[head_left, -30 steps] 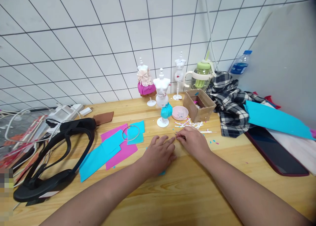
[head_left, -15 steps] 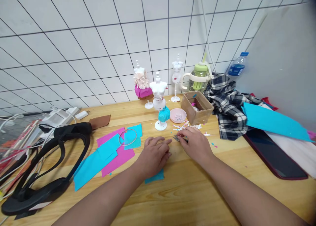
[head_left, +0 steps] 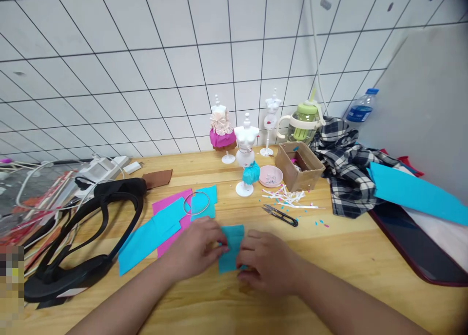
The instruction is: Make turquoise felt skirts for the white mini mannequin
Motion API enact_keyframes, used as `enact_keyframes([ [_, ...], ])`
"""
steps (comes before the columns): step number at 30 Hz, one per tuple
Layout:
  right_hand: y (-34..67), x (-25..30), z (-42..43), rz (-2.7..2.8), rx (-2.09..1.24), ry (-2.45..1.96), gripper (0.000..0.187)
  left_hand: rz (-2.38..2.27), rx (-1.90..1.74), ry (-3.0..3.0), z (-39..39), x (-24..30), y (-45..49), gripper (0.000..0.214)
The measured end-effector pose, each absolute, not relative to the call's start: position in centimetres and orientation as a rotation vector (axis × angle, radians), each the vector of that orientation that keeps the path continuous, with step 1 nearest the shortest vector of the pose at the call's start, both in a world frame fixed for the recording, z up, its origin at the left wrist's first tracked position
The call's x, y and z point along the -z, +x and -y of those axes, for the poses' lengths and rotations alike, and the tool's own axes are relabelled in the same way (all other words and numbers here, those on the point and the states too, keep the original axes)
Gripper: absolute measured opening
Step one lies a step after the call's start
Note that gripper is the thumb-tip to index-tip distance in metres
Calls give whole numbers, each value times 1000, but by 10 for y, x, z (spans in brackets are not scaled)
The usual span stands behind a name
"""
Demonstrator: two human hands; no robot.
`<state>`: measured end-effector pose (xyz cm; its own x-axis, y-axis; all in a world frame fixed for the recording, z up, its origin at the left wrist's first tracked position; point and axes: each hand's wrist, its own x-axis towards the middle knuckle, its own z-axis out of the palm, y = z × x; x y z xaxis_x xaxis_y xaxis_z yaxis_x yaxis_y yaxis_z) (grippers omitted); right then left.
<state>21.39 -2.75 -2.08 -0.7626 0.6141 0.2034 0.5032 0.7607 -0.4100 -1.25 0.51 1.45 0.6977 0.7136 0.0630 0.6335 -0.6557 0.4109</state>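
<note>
A small blue rectangle of thin material (head_left: 231, 247), cloth or crepe paper, lies in front of me between both hands. My left hand (head_left: 199, 245) pinches its left edge between thumb and fingers. At the right edge, my right hand (head_left: 268, 259) has its fingers curled over the piece, slightly blurred. Black thread snips (head_left: 287, 218) lie beyond the right hand, touched by neither. Straight ahead stands a white mini dress form (head_left: 246, 137) with a ruffled blue bunch (head_left: 251, 173) at its lower side.
Left of my hands are blue strips (head_left: 149, 235), a pink sheet (head_left: 171, 201) and a metal ring (head_left: 196, 213). A black strap frame (head_left: 106, 264) lies farther left. Behind stand a pink dish (head_left: 271, 177), cardboard box (head_left: 300, 174) and green-lidded cup (head_left: 306, 123). A phone (head_left: 413, 247) lies right.
My right hand has let go of the thread snips and come down to the small blue piece. My left hand has shifted left and gripped its other edge. The view has shifted slightly.
</note>
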Motion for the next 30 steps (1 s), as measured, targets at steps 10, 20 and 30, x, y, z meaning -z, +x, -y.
enact_keyframes([
  [10, 224, 19, 17, 2636, -310, -1134, 15, -910, -251, 2719, 7, 6, 3, 18],
  [20, 211, 23, 23, 2680, -260, -1205, 21, -1087, -356, 2679, 11, 11, 8, 14],
  [30, 211, 26, 22, 2642, -267, -1356, 21, -1177, -341, 2773, 15, 10, 14, 21],
])
